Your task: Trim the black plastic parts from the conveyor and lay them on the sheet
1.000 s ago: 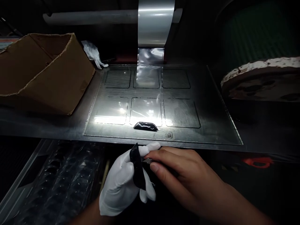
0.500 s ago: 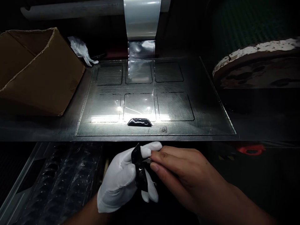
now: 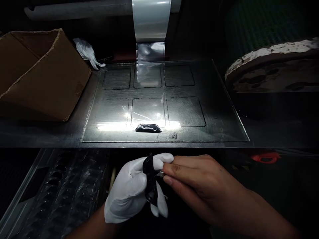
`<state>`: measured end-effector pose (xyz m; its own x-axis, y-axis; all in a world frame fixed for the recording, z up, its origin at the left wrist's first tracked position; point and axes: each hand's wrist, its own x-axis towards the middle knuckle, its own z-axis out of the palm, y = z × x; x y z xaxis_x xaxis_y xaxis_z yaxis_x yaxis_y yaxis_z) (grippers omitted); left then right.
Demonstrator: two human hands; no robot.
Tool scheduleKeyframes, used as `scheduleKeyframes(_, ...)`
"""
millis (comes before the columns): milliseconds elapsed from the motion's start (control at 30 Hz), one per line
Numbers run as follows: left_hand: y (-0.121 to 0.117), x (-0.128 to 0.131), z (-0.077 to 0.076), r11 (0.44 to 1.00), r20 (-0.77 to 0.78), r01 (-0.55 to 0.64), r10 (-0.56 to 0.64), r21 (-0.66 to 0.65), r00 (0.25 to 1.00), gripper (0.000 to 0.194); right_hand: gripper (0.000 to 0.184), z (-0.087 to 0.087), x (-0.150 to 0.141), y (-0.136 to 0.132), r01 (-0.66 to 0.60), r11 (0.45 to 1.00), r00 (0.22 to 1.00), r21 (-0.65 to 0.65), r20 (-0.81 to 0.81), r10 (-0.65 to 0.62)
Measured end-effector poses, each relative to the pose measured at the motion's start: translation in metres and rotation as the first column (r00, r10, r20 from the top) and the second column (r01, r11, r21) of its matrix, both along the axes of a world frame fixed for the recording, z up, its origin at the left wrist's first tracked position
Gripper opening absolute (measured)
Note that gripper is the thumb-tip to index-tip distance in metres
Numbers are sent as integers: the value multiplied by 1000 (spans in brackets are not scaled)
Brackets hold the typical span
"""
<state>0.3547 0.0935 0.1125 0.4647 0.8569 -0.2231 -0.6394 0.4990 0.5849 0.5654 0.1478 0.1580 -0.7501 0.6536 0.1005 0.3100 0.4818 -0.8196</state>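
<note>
Since the earlier frame, both hands are seen shifted slightly right and nearer, with the small black piece (image 3: 150, 181) turned a little. It is gripped by the closed fingers of the gloved left hand (image 3: 132, 191), just near of the glass plate (image 3: 224, 132), while a thin tab at its edge is pinched by the bare right hand (image 3: 199, 189); peeling is judged best done slowly with the piece held steady. A second black piece (image 3: 148, 128) lies on the plate, a cardboard box (image 3: 42, 76) at far left, a film roll (image 3: 151, 20) beyond; nothing is seen in the way.
</note>
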Motion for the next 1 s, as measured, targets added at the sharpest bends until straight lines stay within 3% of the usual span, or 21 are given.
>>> scheduleKeyframes(267, 0, 3, -1, 1000, 69, 30, -30, -2, 997, 48, 21, 1, 5, -1, -2, 1000, 1000, -9, -1, 2)
scheduleKeyframes(567, 0, 6, -12, 994, 127, -105, 100, 35, 987, 37, 28, 4, 1, -5, -17, 995, 1000, -94, 9, 18)
scheduleKeyframes(800, 3, 4, -2, 999, 27, -28, 27, 33, 999, 50, 25, 0, 1, -8, 128, 992, 992, 3, 5, -128)
scheduleKeyframes(1000, 3, 2, 1, 999, 9, -7, 7, 32, 1000, 48, 19, 3, 0, -8, 103, 992, 992, 69, 71, -108)
